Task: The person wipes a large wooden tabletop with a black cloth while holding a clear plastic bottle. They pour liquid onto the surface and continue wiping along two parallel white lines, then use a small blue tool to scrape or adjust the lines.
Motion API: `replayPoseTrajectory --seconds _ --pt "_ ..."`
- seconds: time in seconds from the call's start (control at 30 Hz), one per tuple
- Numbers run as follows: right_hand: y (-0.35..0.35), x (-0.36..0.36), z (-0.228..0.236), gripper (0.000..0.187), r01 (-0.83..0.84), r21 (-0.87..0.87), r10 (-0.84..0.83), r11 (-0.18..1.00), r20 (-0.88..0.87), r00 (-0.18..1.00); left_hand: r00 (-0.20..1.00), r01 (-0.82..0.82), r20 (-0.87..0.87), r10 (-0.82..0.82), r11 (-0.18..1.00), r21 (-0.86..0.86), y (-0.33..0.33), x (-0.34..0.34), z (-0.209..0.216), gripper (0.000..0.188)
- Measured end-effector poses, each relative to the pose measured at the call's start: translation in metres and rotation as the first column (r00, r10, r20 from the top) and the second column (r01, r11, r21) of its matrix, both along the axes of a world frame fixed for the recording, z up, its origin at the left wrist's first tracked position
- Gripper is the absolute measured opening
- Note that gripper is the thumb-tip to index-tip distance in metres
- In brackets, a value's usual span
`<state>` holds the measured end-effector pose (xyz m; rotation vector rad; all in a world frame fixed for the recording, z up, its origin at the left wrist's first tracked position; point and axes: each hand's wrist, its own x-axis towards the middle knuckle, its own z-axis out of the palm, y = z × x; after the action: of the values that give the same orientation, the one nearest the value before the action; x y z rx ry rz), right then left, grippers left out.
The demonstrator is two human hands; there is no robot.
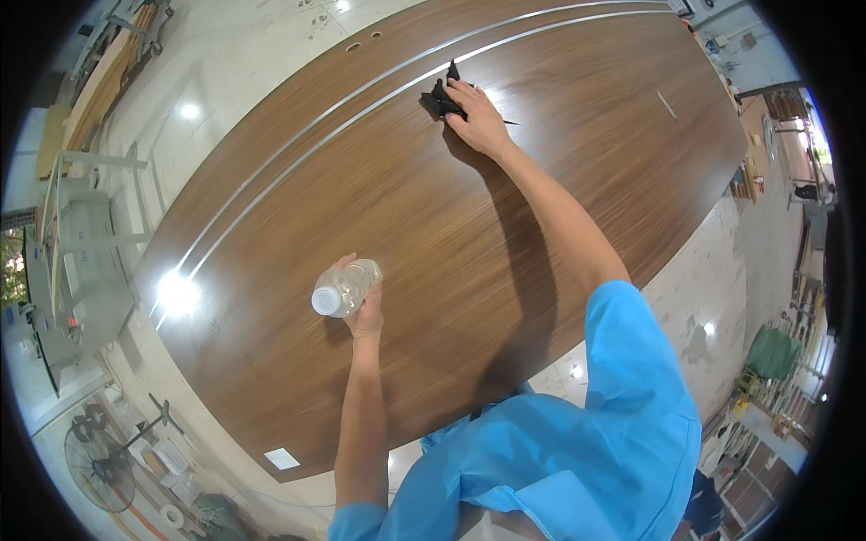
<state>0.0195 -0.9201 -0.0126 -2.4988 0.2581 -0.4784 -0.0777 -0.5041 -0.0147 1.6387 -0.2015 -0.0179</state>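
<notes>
White label [281, 458] near panel's [406, 207] edge

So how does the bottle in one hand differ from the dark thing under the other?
The bottle is clear, rigid plastic with a white cap; the cloth is black, soft and crumpled. The left hand grips the bottle above the wooden panel, tilted on its side, while the right hand presses the cloth flat against that panel, arm stretched far out. Both are small and each is handled with one hand.
</notes>
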Motion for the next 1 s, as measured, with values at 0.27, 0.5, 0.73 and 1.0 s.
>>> replayPoseTrajectory --seconds 0.27,0.5,0.73,1.0 --pt "0.006 -0.004 0.010 0.026 -0.074 0.007 0.074 0.997 0.063 0.995 1.000 0.013 0.011 -0.013 1.000 -0.012 -0.007 0.003 0.004 0.066" --pt "-0.014 0.024 0.034 0.025 0.056 -0.032 -0.061 0.998 -0.149 0.987 0.999 0.015 -0.033 -0.015 1.000 0.004 -0.007 -0.001 0.009 0.068" --pt "-0.015 0.016 0.027 0.028 -0.061 0.066 0.076 0.996 -0.268 0.960 0.998 0.026 -0.053 -0.026 1.000 0.000 -0.009 0.002 0.004 0.065" --pt "-0.025 0.017 0.002 0.033 0.226 -0.008 -0.226 0.974 0.039 0.973 0.998 0.018 -0.066 -0.015 0.999 0.043 -0.008 -0.002 0.003 0.069"
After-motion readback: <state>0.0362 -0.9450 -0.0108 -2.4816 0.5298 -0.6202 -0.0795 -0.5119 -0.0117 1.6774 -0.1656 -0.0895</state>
